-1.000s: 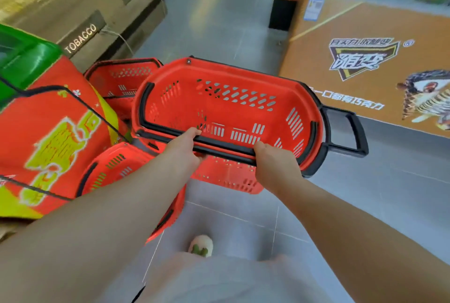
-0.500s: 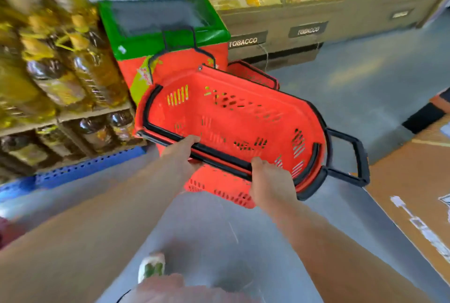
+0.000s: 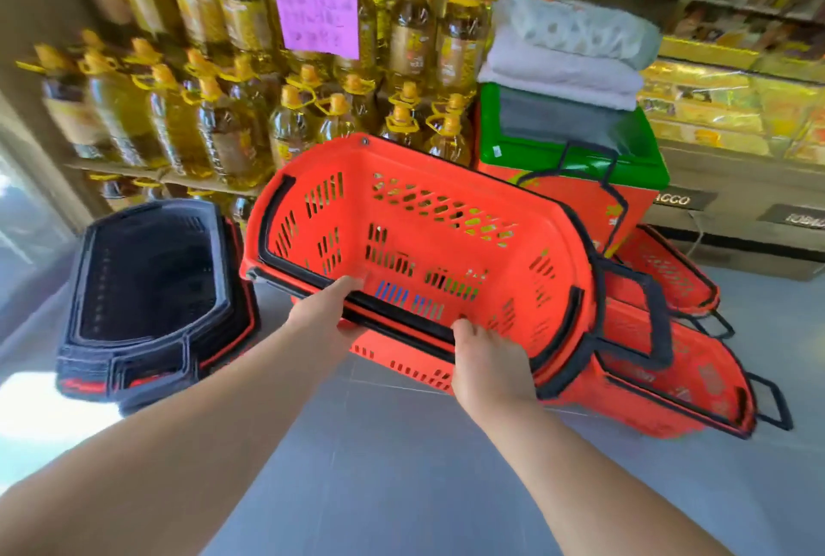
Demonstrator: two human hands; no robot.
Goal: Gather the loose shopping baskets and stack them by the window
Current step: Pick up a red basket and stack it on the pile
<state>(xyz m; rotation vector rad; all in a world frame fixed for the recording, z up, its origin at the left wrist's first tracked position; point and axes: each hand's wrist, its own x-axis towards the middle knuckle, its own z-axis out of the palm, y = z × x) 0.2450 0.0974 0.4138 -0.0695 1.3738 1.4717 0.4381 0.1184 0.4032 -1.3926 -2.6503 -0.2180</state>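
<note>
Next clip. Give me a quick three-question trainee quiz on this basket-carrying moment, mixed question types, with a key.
1. True or false: the left hand and right hand both grip the near rim of the red basket.
2. The stack of dark baskets stands where, relative to the held basket? A) to its left B) to its right C) directly under it
3. What is inside the held basket?

Key: 1 true; 2 A; 3 nothing.

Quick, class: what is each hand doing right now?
Left hand: grips the near rim of the red basket.
Right hand: grips the same rim.
</note>
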